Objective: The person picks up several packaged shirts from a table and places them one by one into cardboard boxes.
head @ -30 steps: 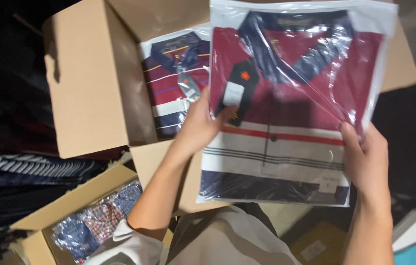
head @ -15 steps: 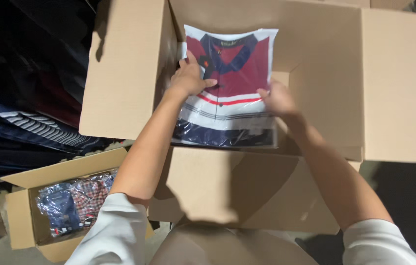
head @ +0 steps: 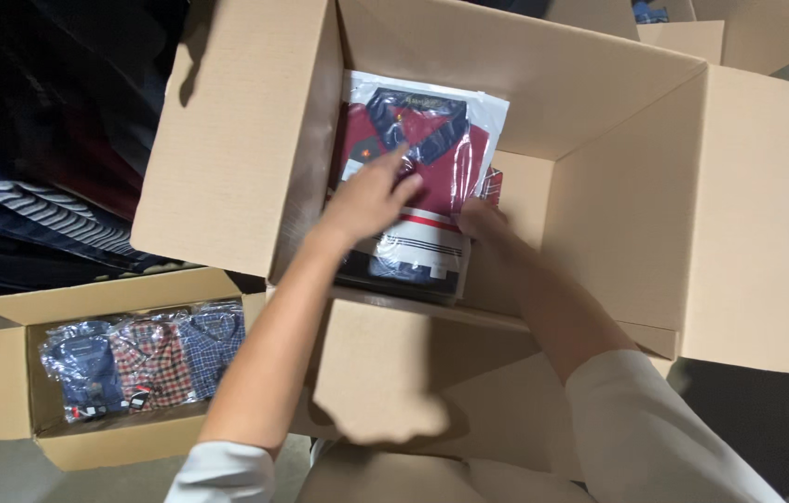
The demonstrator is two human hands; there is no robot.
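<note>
Two hands are down inside the big cardboard box [head: 599,233] now. A second ago I held the bagged red-and-navy polo shirt [head: 418,158] up in the air; it now lies flat in the box's left half. My left hand [head: 371,196] rests on it, fingers spread flat (not gripping). My right hand [head: 487,228] touches its right edge, fingers partly hidden, so I cannot tell their grip. Placement looks nearly finished.

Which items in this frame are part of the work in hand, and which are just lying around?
In hand:
- bagged red polo shirt, lying in the box
- large open cardboard box
- left hand, flat on the shirt
- right hand, at the shirt's right edge

Lying about:
- small box holding bagged plaid shirts
- dark folded clothes at left
</note>
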